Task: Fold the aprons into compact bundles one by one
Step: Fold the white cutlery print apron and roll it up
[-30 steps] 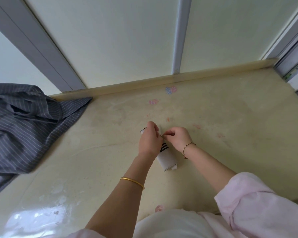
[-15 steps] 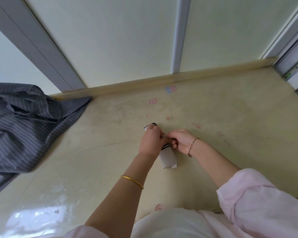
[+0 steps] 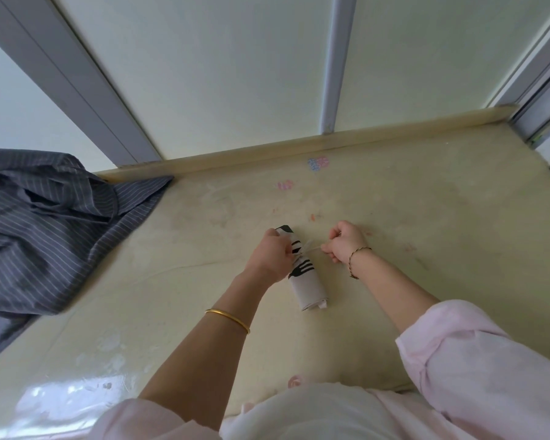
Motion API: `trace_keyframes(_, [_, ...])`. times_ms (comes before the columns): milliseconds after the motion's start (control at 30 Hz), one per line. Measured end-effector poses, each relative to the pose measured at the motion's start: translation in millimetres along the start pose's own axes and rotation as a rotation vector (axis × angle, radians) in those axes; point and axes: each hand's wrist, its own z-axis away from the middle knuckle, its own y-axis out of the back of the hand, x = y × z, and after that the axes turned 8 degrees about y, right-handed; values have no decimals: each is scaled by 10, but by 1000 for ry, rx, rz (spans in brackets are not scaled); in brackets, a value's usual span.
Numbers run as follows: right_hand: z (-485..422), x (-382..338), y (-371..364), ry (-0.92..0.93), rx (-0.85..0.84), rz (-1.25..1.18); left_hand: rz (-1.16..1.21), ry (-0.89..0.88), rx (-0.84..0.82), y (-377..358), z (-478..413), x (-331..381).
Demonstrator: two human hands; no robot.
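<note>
Now the fingertips of the right hand (image 3: 345, 244) are curled tight round the end of a thin pale tie string (image 3: 313, 248), and they have drawn it out to the right: half a second ago this hand sat pressed up against the other over the roll, and a clear gap has since opened between the two, with the string stretched taut across it. The left hand (image 3: 272, 258) stays where it was, its fingers closed over the upper middle of the rolled apron (image 3: 307, 281); they seem to pinch the other end of the string or pin the knot, but the fingers hide exactly which.

The apron itself is already a tight pale cylinder printed with a black fork motif. It lies on the yellowish table (image 3: 426, 217) just in front of the person, its far end under the left hand and its near end free, with a small tab of fabric poking out. It has hardly shifted under the pull.

My reading is that the tie is being cinched, so this bundle is close to finished; what remains is likely to secure the knot and set the roll aside. If the left hand loosens too early, the roll could spring open.

Well apart, at the table's left edge, a heap of grey striped fabric (image 3: 45, 223) lies crumpled and unfolded, unchanged. Whether it is another apron cannot be told.
</note>
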Motion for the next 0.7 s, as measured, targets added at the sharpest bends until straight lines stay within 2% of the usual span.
trace_keyframes(67, [22,20,-31,6,32,56,-16,2,-18,26,-2,13])
trace_keyframes(100, [51,31,-36,-8,-8,64,-3,13,-35,56,-5,26])
trace_keyframes(200, [156,30,-27,7,-269,30,237,92,-145,172,-20,25])
trace_keyframes(233, [180,8,-21,37,-296,8,333,116,-181,230,-6,32])
trace_keyframes(300, [186,-79,4,65,-278,-97,477,137,-204,368,-14,52])
trace_keyframes(367, [195,-241,38,24,-326,-325,619,145,-216,561,-13,101])
trace_keyframes(500, [192,-717,164,47,-435,-564,741,69,-197,1092,-24,261])
trace_keyframes(633, [189,-1320,321,120,-515,-531,846,-23,-158,1742,53,478])
trace_keyframes(700, [215,-1629,380,185,-564,-592,901,-85,-125,2049,107,615])
